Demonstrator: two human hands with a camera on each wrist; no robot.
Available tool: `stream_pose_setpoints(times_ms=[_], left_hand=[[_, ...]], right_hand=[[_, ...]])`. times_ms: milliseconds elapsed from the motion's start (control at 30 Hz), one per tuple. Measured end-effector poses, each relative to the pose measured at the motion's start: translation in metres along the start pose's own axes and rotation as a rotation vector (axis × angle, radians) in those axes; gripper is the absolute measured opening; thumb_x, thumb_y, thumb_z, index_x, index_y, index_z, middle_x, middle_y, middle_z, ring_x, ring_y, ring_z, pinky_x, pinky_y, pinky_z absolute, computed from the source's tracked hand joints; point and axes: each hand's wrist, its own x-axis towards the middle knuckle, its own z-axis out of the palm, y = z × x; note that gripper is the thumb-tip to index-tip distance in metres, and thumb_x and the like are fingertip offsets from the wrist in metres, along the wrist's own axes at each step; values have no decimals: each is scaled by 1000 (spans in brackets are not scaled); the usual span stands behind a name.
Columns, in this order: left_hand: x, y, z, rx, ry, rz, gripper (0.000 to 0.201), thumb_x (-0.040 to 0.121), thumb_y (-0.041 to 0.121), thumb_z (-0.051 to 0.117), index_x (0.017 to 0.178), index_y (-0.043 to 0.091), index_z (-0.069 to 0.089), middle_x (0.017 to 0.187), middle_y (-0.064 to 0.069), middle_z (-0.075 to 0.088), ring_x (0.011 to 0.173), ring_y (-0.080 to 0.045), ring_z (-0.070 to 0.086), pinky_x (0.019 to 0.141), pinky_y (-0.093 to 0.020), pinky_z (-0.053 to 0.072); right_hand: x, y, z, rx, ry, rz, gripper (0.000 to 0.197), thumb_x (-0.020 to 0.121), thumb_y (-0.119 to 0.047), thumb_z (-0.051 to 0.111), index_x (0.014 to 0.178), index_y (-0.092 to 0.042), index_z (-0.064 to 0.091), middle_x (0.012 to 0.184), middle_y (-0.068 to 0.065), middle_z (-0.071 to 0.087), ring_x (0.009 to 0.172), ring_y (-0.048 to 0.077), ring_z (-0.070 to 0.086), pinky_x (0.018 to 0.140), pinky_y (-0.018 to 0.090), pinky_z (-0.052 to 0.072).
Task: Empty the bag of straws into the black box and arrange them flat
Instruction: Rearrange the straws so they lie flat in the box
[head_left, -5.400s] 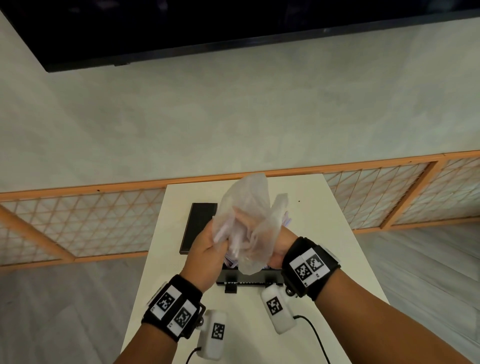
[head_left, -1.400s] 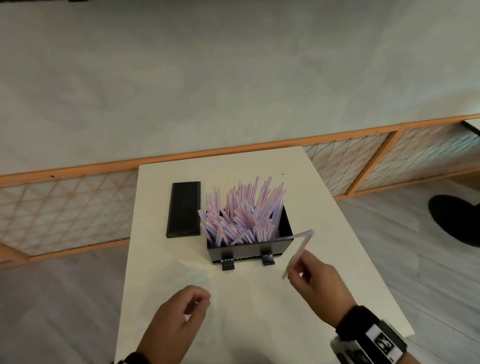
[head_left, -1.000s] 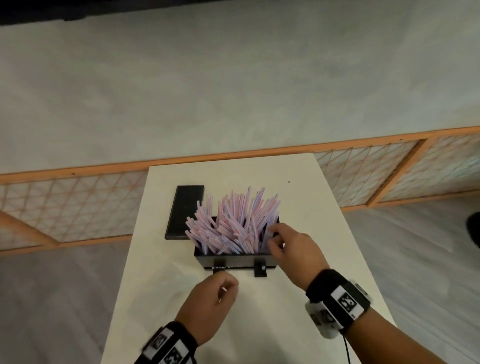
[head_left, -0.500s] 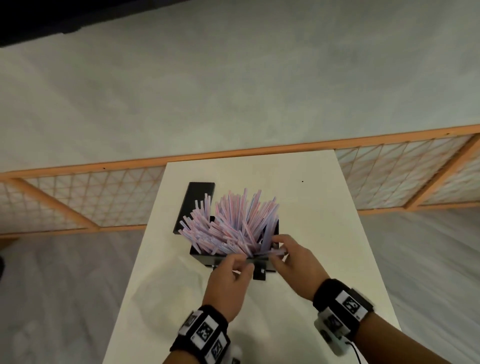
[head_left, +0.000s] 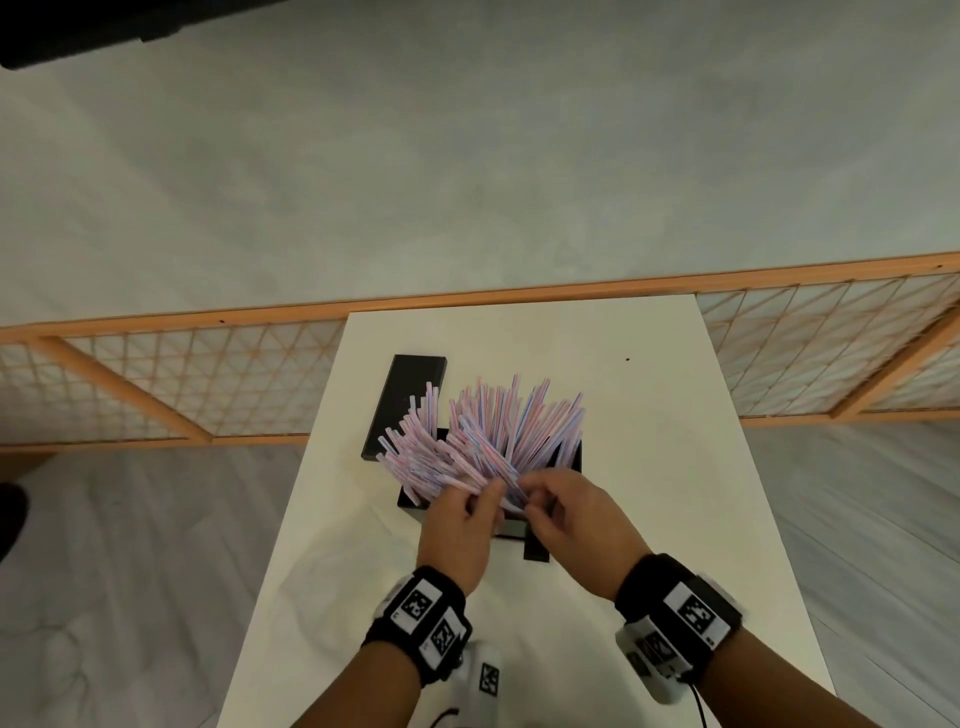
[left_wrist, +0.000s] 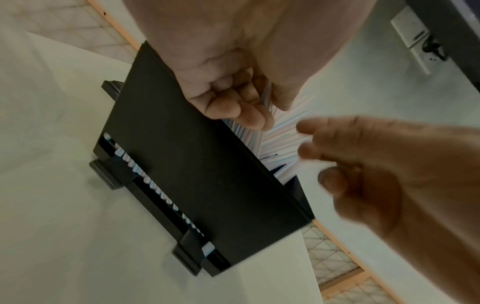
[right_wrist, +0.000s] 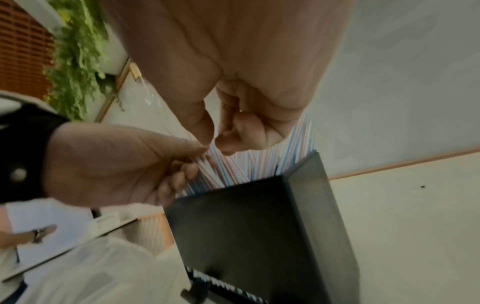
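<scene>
On the bench (head_left: 649, 415), straws (head_left: 483, 441) are dumped in the black box (head_left: 569, 457) but stick up fanned, not flat; left hand (head_left: 457, 530) pinches a few, right hand (head_left: 582, 525) curls at them, flattening left.

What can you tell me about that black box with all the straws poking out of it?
The black box is a matte, open-topped rectangular container, apparently plastic, standing upright on the white table. A slot along its front base shows straw ends, flanked by two small black feet. Pink-and-blue striped straws fan out above its rim instead of lying flat. Both hands work at its near edge, the left hand and right hand gripping straws.
</scene>
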Motion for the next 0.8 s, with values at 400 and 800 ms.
stream_pose_setpoints(times_ms=[400,800], left_hand=[[4,-17,-21,437,-156,115,39,104,52,44,91,25,69,79,5,70,77,-18,66,70,-38,52],[-7,-9,-23,239,-25,4,23,104,48,48,106,26,54,99,7,66,92,-19,65,79,-37,52]], right_hand=[[35,-6,47,-386,-190,-14,49,96,-32,58,144,-24,49,129,2,58,110,26,64,88,36,54],[58,-8,62,-430,-184,60,27,97,-41,55,120,-28,52,115,0,57,94,27,67,76,38,56]])
